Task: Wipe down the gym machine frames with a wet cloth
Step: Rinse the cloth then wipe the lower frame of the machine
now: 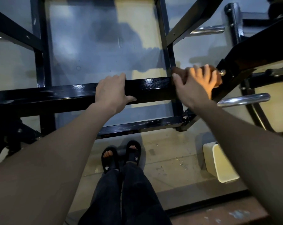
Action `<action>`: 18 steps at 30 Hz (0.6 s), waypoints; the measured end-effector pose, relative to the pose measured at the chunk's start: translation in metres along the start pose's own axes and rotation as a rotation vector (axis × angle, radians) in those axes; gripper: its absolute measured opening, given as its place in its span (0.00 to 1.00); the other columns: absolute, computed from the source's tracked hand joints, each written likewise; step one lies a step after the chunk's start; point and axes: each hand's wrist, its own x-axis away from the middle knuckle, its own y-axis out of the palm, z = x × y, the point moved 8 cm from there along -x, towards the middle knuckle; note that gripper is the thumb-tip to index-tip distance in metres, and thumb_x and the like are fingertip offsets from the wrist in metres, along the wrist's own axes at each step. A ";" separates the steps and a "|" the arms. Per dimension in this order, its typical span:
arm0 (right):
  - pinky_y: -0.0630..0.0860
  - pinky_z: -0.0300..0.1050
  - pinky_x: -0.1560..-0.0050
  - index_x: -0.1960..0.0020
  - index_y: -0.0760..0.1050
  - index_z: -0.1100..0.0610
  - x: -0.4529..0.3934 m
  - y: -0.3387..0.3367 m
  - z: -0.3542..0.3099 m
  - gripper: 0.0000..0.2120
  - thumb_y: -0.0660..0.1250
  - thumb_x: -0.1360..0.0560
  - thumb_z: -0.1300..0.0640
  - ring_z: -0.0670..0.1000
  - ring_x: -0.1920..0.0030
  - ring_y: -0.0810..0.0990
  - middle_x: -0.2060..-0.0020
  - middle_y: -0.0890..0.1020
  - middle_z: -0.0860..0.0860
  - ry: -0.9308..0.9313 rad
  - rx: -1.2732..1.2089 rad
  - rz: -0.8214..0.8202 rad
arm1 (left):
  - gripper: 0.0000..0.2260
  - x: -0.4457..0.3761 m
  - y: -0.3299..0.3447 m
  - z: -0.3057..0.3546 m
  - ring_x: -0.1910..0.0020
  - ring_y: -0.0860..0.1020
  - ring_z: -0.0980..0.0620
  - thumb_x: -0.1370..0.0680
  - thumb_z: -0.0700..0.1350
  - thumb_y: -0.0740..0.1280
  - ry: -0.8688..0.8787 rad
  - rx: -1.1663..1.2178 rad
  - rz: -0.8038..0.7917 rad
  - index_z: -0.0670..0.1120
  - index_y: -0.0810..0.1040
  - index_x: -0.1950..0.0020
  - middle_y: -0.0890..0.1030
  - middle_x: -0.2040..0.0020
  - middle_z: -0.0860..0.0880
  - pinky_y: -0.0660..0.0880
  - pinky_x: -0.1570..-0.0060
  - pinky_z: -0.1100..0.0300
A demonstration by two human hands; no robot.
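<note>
The brown cloth [202, 73] sits at the right end of the black frame bar [72, 95], next to a bolt [222, 72]. The right hand [196, 85] lies on top of it w/ fingers [207, 70] spread flat, pressing it down; the hand is blurry. The left hand [112, 90] is on the mid part of the same bar, fingers curled over the far edge, thumb on the near side. The bar looks wet & shiny. Below, black sandals [121, 156] stand on the floor [166, 159], near a cream box [220, 163]. A chrome peg [244, 99] sticks out on the right.
</note>
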 end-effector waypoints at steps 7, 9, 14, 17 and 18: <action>0.41 0.61 0.20 0.19 0.62 0.43 0.051 0.023 -0.139 0.32 0.43 0.18 0.32 0.59 0.18 0.52 0.19 0.64 0.51 -0.279 -0.057 0.005 | 0.13 -0.001 -0.001 -0.003 0.52 0.77 0.39 0.24 0.50 0.71 0.015 -0.009 0.044 0.45 0.72 0.47 0.81 0.51 0.43 0.69 0.60 0.50; 0.46 0.59 0.19 0.19 0.62 0.45 0.047 0.018 -0.111 0.32 0.43 0.17 0.33 0.56 0.18 0.56 0.20 0.65 0.51 -0.360 -0.026 0.033 | 0.20 -0.002 -0.001 -0.004 0.51 0.77 0.39 0.26 0.58 0.74 0.014 0.010 0.034 0.46 0.73 0.46 0.81 0.51 0.45 0.69 0.59 0.50; 0.44 0.56 0.18 0.17 0.57 0.46 0.007 0.000 0.038 0.33 0.40 0.16 0.32 0.53 0.17 0.50 0.17 0.57 0.51 -0.123 -0.001 0.039 | 0.26 -0.001 0.005 -0.001 0.50 0.76 0.41 0.29 0.64 0.76 0.010 -0.003 0.002 0.47 0.73 0.45 0.80 0.51 0.46 0.68 0.57 0.51; 0.43 0.57 0.18 0.17 0.56 0.47 0.012 0.001 0.046 0.32 0.41 0.15 0.34 0.54 0.16 0.49 0.16 0.55 0.52 -0.057 -0.032 0.084 | 0.26 0.000 0.005 0.000 0.50 0.76 0.41 0.28 0.65 0.74 0.019 -0.037 -0.003 0.47 0.72 0.44 0.80 0.50 0.46 0.67 0.56 0.51; 0.43 0.57 0.18 0.17 0.57 0.48 0.016 0.002 0.036 0.31 0.42 0.15 0.35 0.55 0.16 0.49 0.16 0.55 0.52 0.000 -0.068 0.107 | 0.26 0.000 0.005 0.000 0.50 0.76 0.42 0.28 0.65 0.74 0.019 -0.042 -0.005 0.47 0.72 0.44 0.80 0.50 0.46 0.67 0.56 0.51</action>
